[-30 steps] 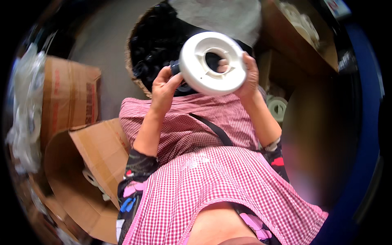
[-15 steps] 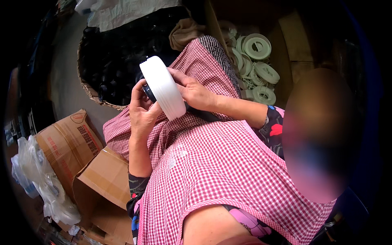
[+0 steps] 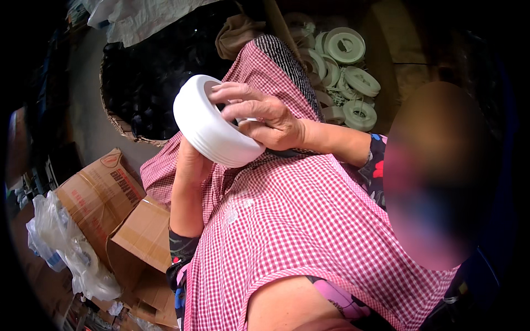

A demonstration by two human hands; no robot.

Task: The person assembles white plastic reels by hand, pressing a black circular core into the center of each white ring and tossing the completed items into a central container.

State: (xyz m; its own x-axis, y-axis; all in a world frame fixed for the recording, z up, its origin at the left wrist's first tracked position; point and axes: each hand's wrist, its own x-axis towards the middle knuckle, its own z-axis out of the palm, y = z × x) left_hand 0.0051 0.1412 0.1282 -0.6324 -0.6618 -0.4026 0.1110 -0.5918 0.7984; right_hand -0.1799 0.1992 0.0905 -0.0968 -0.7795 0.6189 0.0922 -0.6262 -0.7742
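1. A thick white plastic ring with a grooved outer wall [image 3: 212, 144] is just left of centre in the frame, tilted, above the lap.
2. The right hand [image 3: 269, 118] comes in from the right side; its fingers are loosely bent and slightly parted over the ring's central opening, with the palm side close to the near rim. Whether it bears any of the ring's weight cannot be told.
3. The left hand [image 3: 193, 160] is below the ring, which hides its fingers, so how they are set there cannot be told.
4. A red-and-white checked cloth apron [image 3: 287, 220] covers the torso and lap, across the middle and lower frame.
5. At upper left, a large round container with a brown woven-looking rim [image 3: 117, 126] holds a heap of shiny black pieces [image 3: 149, 102]; a whitish crumpled sheet [image 3: 146, 19] lies over its top part.
6. At upper right, pale round plastic rings [image 3: 359, 115] are piled near a brown cardboard panel [image 3: 281, 30].
7. At lower left stand brown cardboard boxes [image 3: 99, 190], with a clear crumpled plastic bag [image 3: 74, 248] beside them.
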